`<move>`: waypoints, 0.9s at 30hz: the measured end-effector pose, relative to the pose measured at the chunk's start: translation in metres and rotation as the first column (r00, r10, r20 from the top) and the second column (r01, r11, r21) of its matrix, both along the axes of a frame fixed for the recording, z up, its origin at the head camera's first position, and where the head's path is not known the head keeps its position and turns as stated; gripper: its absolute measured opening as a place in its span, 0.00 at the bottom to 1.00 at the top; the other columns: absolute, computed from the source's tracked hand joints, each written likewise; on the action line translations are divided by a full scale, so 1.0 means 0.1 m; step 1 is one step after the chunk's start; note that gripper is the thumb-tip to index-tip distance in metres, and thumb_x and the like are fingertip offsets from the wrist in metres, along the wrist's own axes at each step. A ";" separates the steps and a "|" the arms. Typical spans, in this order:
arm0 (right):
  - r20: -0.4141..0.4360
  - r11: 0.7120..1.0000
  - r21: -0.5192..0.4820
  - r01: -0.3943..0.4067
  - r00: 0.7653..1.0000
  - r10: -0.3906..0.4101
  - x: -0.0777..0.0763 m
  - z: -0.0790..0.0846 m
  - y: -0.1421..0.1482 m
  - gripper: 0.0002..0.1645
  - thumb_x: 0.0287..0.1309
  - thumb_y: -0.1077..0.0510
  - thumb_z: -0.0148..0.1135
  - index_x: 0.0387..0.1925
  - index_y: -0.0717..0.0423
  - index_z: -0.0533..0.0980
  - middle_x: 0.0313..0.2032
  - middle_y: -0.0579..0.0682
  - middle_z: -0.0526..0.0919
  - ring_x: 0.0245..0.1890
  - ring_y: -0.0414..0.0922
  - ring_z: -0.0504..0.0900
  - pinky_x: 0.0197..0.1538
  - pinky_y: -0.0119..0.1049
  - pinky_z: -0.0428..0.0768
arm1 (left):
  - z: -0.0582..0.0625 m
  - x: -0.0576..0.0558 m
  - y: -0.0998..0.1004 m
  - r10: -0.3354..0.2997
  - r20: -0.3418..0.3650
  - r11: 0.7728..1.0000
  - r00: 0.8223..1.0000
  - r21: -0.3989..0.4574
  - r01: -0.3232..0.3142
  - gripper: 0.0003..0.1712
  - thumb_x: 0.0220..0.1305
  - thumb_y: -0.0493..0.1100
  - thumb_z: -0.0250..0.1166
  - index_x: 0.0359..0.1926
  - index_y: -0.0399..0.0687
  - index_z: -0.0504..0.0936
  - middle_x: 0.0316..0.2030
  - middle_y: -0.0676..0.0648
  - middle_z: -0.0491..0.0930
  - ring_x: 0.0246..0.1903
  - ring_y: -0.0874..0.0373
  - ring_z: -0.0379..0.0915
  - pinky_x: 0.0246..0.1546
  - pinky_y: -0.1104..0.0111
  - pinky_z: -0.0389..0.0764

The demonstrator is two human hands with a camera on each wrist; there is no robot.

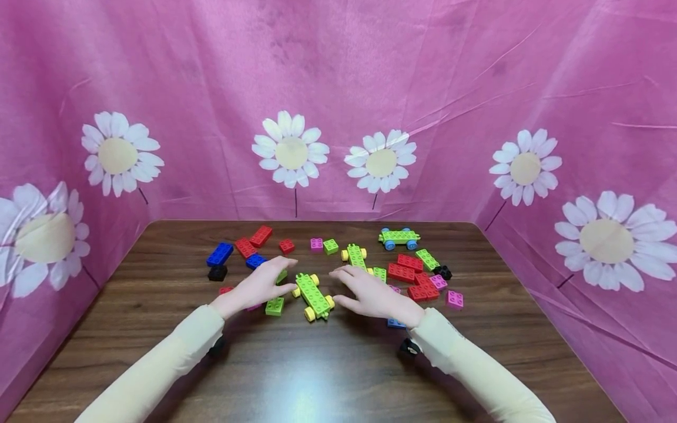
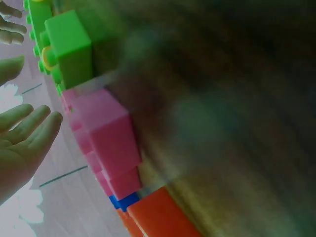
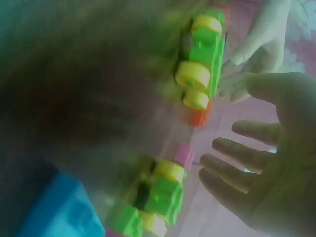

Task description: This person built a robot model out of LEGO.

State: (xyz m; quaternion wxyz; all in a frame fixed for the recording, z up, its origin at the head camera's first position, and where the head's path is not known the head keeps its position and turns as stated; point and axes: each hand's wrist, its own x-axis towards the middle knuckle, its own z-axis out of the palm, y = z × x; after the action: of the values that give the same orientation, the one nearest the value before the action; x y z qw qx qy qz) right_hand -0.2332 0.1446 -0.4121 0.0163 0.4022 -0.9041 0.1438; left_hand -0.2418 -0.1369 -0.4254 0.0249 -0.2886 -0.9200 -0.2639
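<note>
A lime green toy car base (image 1: 313, 295) with yellow wheels stands on the table between my two hands. My left hand (image 1: 259, 285) hovers over several bricks to its left, with thumb tip near a yellow wheel. On the other side, my right hand (image 1: 372, 291) reaches in with fingers extended and spread, also seen loose in the right wrist view. Neither hand holds anything. A second green base with yellow wheels (image 1: 357, 256) sits just beyond my right fingertips. Beside my left wrist is a green brick (image 1: 274, 306); the left palm partly hides a pink one.
A green base with blue wheels (image 1: 399, 237) stands at the back right. Red bricks (image 1: 402, 272) and a pink brick (image 1: 455, 299) lie right of my right hand. Blue (image 1: 220, 254), red (image 1: 261, 236) and black (image 1: 217, 273) pieces lie at the left. A pink curtain (image 1: 338, 76) surrounds the table.
</note>
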 end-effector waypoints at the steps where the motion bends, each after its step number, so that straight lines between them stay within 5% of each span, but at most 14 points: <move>1: 0.006 1.000 -0.005 -0.011 1.000 0.011 0.01 -0.02 -0.01 0.30 0.66 0.46 0.62 0.63 0.58 0.72 0.58 0.53 0.79 0.59 0.49 0.79 0.61 0.46 0.79 | -0.01 0.01 0.00 -0.001 0.006 1.000 1.000 0.000 0.001 0.30 0.63 0.44 0.68 0.61 0.30 0.74 0.58 0.33 0.78 0.57 0.41 0.77 0.57 0.50 0.78; 14: 0.097 0.998 -0.023 -0.059 0.993 0.061 0.07 -0.17 -0.14 0.22 0.67 0.52 0.60 0.58 0.57 0.75 0.51 0.52 0.82 0.50 0.42 0.81 0.55 0.40 0.81 | -0.07 -0.04 0.06 -0.039 -0.064 0.999 0.997 -0.021 0.037 0.17 0.57 0.39 0.72 0.46 0.34 0.83 0.41 0.40 0.86 0.40 0.49 0.84 0.43 0.59 0.84; 27: 0.093 0.996 -0.016 -0.083 0.992 0.084 0.07 -0.19 -0.19 0.18 0.65 0.56 0.62 0.54 0.57 0.76 0.46 0.51 0.83 0.44 0.41 0.82 0.49 0.35 0.82 | -0.02 -0.06 0.11 -0.014 0.001 0.999 1.000 -0.036 0.014 0.13 0.55 0.41 0.74 0.39 0.38 0.85 0.33 0.44 0.87 0.33 0.54 0.84 0.36 0.65 0.83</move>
State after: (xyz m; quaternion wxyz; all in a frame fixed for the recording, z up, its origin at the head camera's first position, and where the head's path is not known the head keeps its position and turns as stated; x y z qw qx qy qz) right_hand -0.2262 0.1259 -0.4308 -0.0295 0.4326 -0.8853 0.1683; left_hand -0.2481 -0.1255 -0.4277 0.0177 -0.2954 -0.9226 -0.2476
